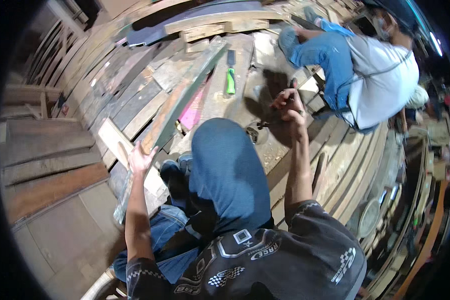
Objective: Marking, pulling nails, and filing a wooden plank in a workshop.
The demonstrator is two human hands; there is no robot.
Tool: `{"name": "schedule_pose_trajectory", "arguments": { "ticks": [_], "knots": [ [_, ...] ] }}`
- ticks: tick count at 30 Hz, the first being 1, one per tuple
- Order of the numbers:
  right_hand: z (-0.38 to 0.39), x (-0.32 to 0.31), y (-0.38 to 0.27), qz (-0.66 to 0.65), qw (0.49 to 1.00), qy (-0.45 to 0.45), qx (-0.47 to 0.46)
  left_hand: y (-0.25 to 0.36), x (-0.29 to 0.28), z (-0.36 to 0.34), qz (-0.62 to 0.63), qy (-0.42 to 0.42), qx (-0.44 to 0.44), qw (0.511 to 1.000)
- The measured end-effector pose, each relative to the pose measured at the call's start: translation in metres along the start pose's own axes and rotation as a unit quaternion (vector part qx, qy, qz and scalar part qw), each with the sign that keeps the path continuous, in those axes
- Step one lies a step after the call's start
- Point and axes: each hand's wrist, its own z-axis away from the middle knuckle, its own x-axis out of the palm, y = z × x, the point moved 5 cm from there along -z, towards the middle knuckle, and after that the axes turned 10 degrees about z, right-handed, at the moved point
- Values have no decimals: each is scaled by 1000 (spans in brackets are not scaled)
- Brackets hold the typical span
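1. Clock directions are taken from the middle of the view, with 12 at the top edge.
2. At 9 o'clock, a long board [179, 97] is gripped by the left hand [141, 159], the fingers being closed about its lower part.
3. The board is slanted from near 12 o'clock down toward 8 o'clock, with a brown face and a greenish-grey side shown.
4. At 2 o'clock, a dark tool [293, 83] is held in the right hand [291, 105], whose fingers are curled; its kind cannot be told, as much of it is covered by the hand.
5. A small dark piece is seen just beside that hand, toward 7 o'clock from it; whether it belongs to the tool cannot be told.
6. At 12 o'clock, a green-handled tool [230, 82] is laid on the planks, its dark blade pointed toward 12.
7. Between 10 and 11 o'clock, a pink sheet [191, 112] is seen just beside the long board.
8. At 9 o'clock, a pale board [111, 136] is partly covered by the left hand and the long board.
9. Near 12 o'clock, by the top edge, light-coloured timbers [225, 22] are stacked.
10. At 2 o'clock, a co-worker [380, 75] in a white top and blue jeans is seen, bent forward.
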Motion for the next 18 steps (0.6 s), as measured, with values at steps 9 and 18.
{"name": "schedule_pose_trajectory", "arguments": {
  "ticks": [9, 18],
  "knots": [
    [-60, 7, -76, -2, 991, -1, -135, 16, -6, 1, -16, -18, -5, 1000],
    [-149, 124, -107, -49, 978, -132, -155, -10, 0, 4, 41, 45, 39, 997]
  ]
}}
